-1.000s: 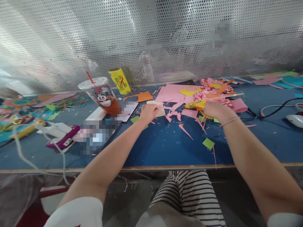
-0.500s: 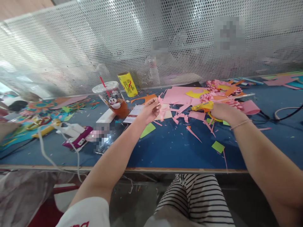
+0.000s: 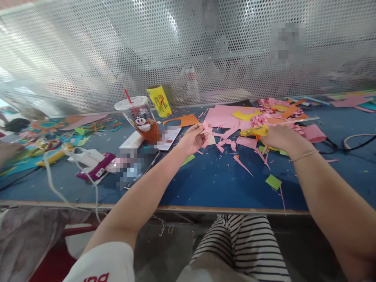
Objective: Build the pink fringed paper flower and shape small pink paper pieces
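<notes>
My left hand point(image 3: 195, 138) is closed in a pinch on a small pink paper piece point(image 3: 208, 127), held over the scraps in the middle of the table. In my right hand point(image 3: 280, 137) is a yellow glue gun point(image 3: 255, 131), its nozzle pointing left toward the pink piece but apart from it. My fingers hide most of its handle. A clear stick point(image 3: 311, 118) sticks out behind that hand. Beyond the hands lie a pink paper sheet point(image 3: 223, 113), a curved yellow paper piece point(image 3: 246, 114) and ruffled pink paper flowers point(image 3: 268, 105).
A lidded drink cup point(image 3: 143, 121) stands left, near a yellow roll point(image 3: 160, 101). A purple power strip point(image 3: 95, 168) with white cables and a phone point(image 3: 138, 172) lie nearer. A perforated metal panel point(image 3: 235, 58) rises behind the table. Another person's hand point(image 3: 10, 152) shows at far left.
My left hand has moved slightly right with the pink paper piece, closer to the glue gun's nozzle. My right hand still holds the glue gun; the view has shifted slightly.
</notes>
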Demonstrator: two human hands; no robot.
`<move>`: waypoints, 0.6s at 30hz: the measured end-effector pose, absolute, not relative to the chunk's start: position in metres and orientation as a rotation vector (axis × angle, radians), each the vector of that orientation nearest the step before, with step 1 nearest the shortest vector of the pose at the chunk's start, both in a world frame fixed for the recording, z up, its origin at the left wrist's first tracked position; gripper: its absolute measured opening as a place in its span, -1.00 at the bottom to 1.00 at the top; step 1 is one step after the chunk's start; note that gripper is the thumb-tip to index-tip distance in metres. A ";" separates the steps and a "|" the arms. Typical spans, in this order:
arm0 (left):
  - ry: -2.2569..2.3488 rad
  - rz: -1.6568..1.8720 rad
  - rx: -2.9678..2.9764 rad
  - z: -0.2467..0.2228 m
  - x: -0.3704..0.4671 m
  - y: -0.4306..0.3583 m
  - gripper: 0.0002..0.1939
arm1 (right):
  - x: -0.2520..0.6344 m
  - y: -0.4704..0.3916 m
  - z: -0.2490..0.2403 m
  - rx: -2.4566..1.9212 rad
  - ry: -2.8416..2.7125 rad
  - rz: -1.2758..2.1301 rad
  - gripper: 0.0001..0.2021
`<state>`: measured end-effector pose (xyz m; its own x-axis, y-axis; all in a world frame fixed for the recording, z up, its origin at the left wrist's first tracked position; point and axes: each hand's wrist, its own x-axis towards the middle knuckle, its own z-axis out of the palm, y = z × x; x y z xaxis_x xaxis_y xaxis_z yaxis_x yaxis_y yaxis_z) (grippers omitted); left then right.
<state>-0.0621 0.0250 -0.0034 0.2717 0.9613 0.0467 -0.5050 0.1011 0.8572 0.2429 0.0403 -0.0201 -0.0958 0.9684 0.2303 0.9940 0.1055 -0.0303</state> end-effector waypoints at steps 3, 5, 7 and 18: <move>0.590 1.206 0.913 -0.003 -0.059 0.022 -0.94 | 0.214 0.018 0.002 -1.839 -2.078 -0.406 -0.56; 0.569 1.221 0.914 -0.002 -0.055 0.018 -0.93 | 0.187 0.004 0.009 -1.605 -1.978 -0.244 -0.63; 0.562 1.229 0.913 0.000 -0.050 0.013 -0.93 | 0.158 -0.008 0.006 -1.340 -2.004 0.126 -0.61; 0.496 1.205 0.889 0.008 -0.035 -0.010 -0.89 | 0.108 -0.016 -0.020 -1.029 -1.809 0.837 -0.85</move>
